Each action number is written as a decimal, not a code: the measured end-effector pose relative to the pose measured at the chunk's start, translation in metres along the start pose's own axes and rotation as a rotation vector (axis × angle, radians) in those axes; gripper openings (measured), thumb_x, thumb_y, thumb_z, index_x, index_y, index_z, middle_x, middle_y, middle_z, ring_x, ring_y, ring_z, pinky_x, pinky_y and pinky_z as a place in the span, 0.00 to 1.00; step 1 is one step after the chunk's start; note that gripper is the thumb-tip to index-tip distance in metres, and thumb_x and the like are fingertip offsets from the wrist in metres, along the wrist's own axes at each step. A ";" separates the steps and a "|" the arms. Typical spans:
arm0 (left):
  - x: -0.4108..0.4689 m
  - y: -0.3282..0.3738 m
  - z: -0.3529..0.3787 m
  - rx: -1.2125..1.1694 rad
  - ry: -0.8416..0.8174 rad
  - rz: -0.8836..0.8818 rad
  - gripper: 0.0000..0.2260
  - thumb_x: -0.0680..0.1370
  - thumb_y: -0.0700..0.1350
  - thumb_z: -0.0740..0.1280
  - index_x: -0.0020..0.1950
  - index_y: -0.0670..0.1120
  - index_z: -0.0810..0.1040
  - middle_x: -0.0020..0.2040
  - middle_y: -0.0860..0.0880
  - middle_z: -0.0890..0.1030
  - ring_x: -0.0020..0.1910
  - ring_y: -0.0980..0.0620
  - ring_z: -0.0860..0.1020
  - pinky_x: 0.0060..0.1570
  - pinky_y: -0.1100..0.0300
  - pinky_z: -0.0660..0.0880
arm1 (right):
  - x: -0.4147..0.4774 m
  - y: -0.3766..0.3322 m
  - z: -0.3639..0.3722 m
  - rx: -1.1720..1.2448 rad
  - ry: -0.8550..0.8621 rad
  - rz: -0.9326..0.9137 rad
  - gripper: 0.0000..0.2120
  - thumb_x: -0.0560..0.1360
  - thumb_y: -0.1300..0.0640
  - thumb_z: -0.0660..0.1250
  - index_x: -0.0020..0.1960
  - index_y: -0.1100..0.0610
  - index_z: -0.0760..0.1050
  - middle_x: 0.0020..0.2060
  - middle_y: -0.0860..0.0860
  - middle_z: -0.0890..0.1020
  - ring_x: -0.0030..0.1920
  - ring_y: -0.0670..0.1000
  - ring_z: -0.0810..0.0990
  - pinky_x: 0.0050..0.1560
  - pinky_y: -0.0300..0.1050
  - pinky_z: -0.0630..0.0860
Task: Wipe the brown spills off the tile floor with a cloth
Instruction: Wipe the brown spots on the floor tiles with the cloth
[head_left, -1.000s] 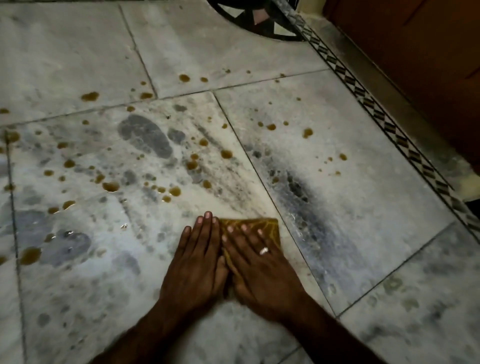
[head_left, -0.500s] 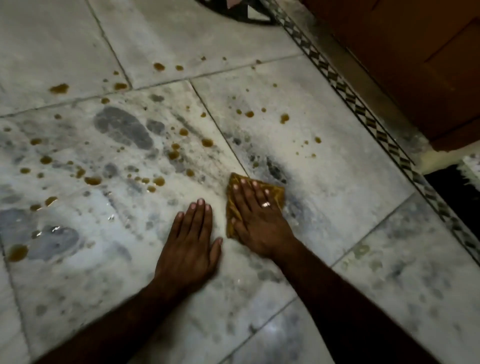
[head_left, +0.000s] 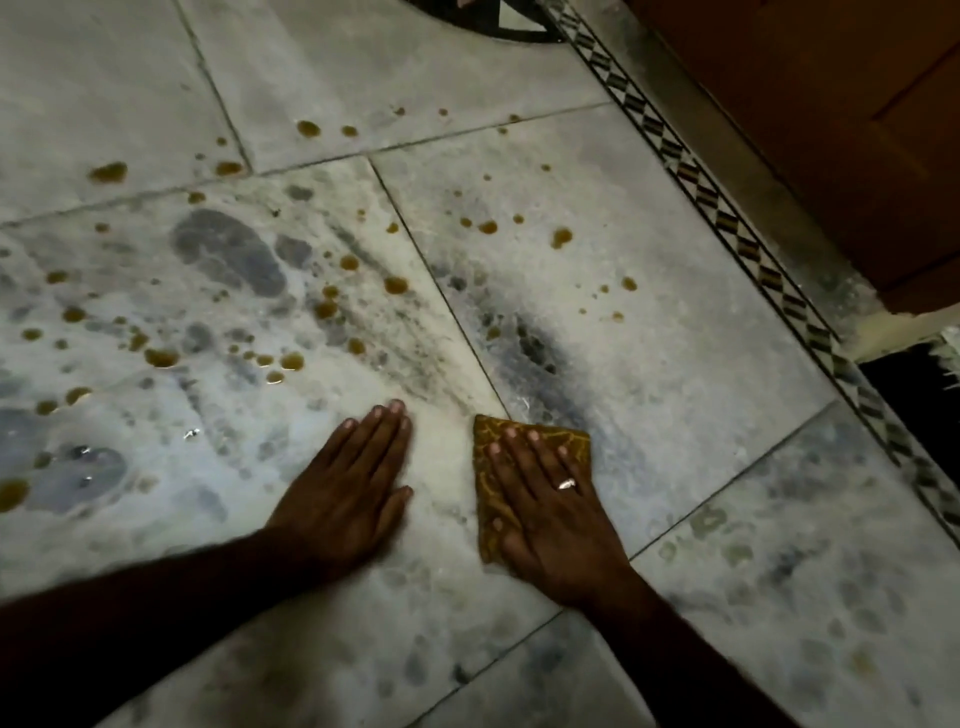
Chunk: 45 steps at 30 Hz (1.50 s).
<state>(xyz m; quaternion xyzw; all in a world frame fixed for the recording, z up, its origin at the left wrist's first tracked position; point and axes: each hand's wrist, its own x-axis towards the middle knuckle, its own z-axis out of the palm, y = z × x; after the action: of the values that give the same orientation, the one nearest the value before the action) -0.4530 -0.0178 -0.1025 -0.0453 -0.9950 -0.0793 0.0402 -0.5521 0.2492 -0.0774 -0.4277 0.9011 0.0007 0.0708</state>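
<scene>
A folded yellow-brown patterned cloth (head_left: 491, 499) lies flat on the pale marble tile floor (head_left: 675, 395), right beside a grout line. My right hand (head_left: 550, 504), with a ring on one finger, presses palm-down on the cloth and covers most of it. My left hand (head_left: 348, 488) rests flat on the bare tile a short gap to the left, fingers together, holding nothing. Several brown spill drops (head_left: 291, 361) are scattered over the tiles beyond and left of my hands, with more spill drops (head_left: 561, 236) farther up on the right tile.
A larger brown puddle (head_left: 11, 493) sits at the left edge. A black-and-white patterned border strip (head_left: 748, 249) runs diagonally on the right, with a brown wooden door (head_left: 831, 130) behind it. A dark round inlay (head_left: 493, 21) shows at the top.
The two hands, side by side on the cloth a second ago, have separated. My right hand slid the cloth rightward across the grout line; the left stayed flat on the tile.
</scene>
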 end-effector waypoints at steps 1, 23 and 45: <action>0.009 -0.003 -0.002 0.026 0.007 0.069 0.29 0.83 0.53 0.54 0.80 0.38 0.57 0.81 0.38 0.56 0.80 0.41 0.57 0.78 0.45 0.56 | 0.006 0.003 0.000 0.008 0.002 0.018 0.34 0.80 0.42 0.57 0.83 0.52 0.53 0.82 0.52 0.54 0.82 0.54 0.52 0.78 0.60 0.57; 0.110 0.066 0.016 -0.060 0.093 -0.360 0.28 0.80 0.46 0.58 0.77 0.35 0.63 0.80 0.38 0.61 0.79 0.42 0.60 0.71 0.41 0.67 | 0.161 0.049 -0.015 0.088 0.178 0.045 0.33 0.79 0.44 0.57 0.81 0.57 0.61 0.80 0.59 0.61 0.81 0.60 0.58 0.77 0.64 0.59; 0.139 0.079 0.014 -0.097 0.068 -0.576 0.29 0.84 0.56 0.49 0.79 0.40 0.61 0.80 0.39 0.59 0.79 0.43 0.60 0.77 0.53 0.48 | 0.068 0.138 -0.011 0.007 0.173 -0.314 0.39 0.75 0.42 0.63 0.81 0.55 0.60 0.81 0.53 0.59 0.81 0.55 0.57 0.77 0.62 0.60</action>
<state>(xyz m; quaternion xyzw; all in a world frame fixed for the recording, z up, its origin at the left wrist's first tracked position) -0.5843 0.0737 -0.0917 0.2399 -0.9600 -0.1364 0.0472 -0.7024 0.2832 -0.0836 -0.5612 0.8261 -0.0502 -0.0063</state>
